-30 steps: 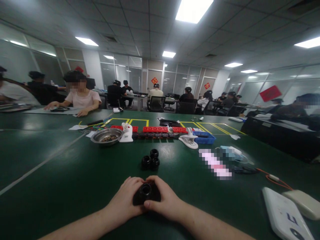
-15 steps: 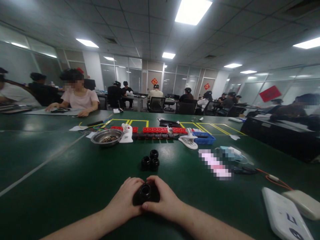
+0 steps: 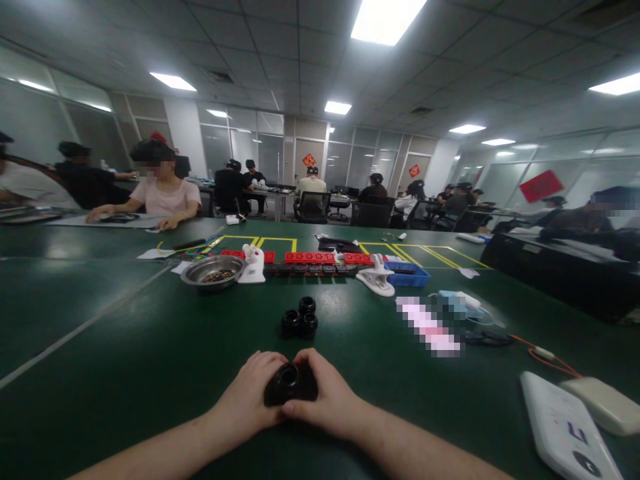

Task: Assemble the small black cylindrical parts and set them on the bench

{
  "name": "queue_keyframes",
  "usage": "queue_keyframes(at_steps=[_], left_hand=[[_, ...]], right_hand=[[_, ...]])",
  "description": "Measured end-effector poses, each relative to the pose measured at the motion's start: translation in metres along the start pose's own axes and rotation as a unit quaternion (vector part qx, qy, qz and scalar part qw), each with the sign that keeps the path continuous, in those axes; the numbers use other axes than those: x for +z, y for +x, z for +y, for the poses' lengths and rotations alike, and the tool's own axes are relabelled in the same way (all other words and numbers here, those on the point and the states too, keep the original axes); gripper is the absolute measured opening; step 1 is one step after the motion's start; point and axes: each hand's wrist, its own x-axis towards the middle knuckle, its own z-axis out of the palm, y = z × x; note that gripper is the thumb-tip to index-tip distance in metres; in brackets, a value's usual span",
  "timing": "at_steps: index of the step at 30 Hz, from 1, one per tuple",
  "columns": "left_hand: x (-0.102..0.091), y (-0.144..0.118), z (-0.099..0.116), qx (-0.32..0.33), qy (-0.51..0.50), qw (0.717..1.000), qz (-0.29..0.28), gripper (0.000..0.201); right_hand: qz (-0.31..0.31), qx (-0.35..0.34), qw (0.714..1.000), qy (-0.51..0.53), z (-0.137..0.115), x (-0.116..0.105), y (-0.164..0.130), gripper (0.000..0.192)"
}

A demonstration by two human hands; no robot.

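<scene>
Black ring-shaped part (image 3: 290, 385) sits near the table's (image 3: 125, 360) near edge, gripped between left hand (image 3: 249, 400) and right hand (image 3: 331, 399), fingers of both curled around it. Three similar black parts (image 3: 300, 317) cluster farther toward the table's middle.

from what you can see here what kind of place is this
Probably an open-plan assembly workroom: long green worktables marked with tape, a metal bowl of small parts, and people seated at benches under office ceiling lights.
</scene>
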Motion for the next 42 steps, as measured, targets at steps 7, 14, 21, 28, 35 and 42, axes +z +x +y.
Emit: queue_keyframes(at_steps=[7,14,21,28,35,42], left_hand=[[-0.0029,-0.0001,0.0035,-0.013,-0.014,1.0,-0.011,0.036],[-0.0044,0.0002,0.004,-0.002,-0.011,1.0,-0.005,0.038],[-0.0027,0.0003,0.0032,-0.001,-0.014,1.0,-0.007,0.036],[-0.0009,0.0004,0.0033,-0.003,-0.003,1.0,-0.004,0.04],[-0.0028,0.001,0.0039,-0.008,-0.013,1.0,-0.014,0.037],[0.0,0.0014,0.0018,-0.007,-0.006,1.0,-0.008,0.04]], right_hand=[[0.0,-0.02,0.999,-0.041,-0.0003,0.0006,-0.0005,0.04],[0.012,0.0,1.0,-0.017,-0.0016,0.0006,-0.0012,0.05],[-0.007,-0.05,0.998,-0.046,-0.0012,-0.0017,-0.0013,0.044],[0.011,-0.001,1.0,-0.018,-0.0007,0.0005,-0.0015,0.056],[-0.006,-0.071,0.997,-0.035,0.0,-0.0012,0.0002,0.041],[0.012,-0.005,1.0,-0.025,0.0001,0.0008,-0.0014,0.058]])
